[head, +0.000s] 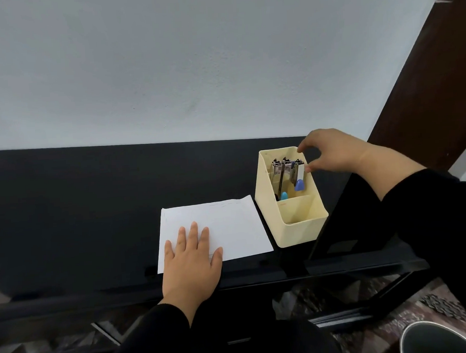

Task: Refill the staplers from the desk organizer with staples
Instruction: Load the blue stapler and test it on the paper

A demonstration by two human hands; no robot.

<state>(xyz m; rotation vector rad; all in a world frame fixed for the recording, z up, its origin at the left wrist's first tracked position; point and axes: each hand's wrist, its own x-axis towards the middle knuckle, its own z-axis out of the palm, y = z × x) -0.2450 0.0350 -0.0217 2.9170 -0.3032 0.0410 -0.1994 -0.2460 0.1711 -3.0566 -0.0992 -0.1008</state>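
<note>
**A:** Head view, entry one. Where are the staplers (283, 171) sitting?

**B:** They are standing on end in the rear compartment of the desk organizer (297, 232). It is sitting toward the right end of the desk (92, 197), close to the front edge. Their long axes are running roughly upright, with the metal ends topmost.

**A:** Which hand is nearer?

**B:** The right hand (333, 151) by far. It is hovering at the organizer's back right corner, so the staplers are lying just to its left and slightly below. The left hand (193, 259) is well apart from them, lying flat with straight fingers on the paper (228, 219) at the front edge.

**A:** What is the right hand's state?

**B:** The forefinger and thumb are curving into a half-spread pinch with a gap between them. The thumb tip is sitting at the white side of the rightmost stapler (299, 174). I cannot tell whether it is touching, and nothing is being held.

**A:** Judgement on the move ahead?

**B:** It is probably turning on that upright axis. I am expecting a close across the stapler's width, then a pull straight up, clear of the rim.
</note>
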